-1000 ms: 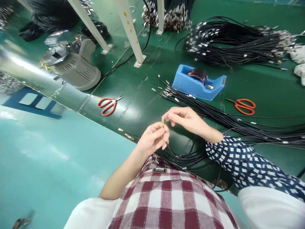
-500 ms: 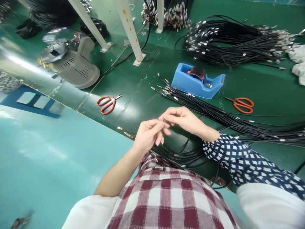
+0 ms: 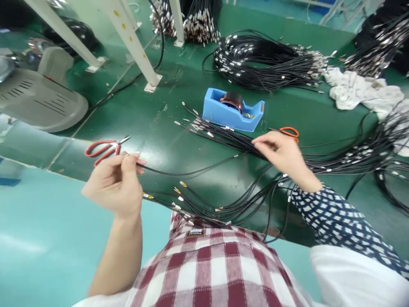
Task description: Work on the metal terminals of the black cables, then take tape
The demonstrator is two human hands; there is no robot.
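Clearly thin stuff:
Cable: a single black cable sags in a slack line across the green table, between the two hands.
Handling: likely light and limp, with a small metal tip; best pinched near its end.
Left hand: raised at the table edge, fingers closed, pinching the cable's end.
Right hand: stretched forward, palm down, fingertips pressed on the bundle of cables before the blue tape holder; whether it grips, cannot tell.
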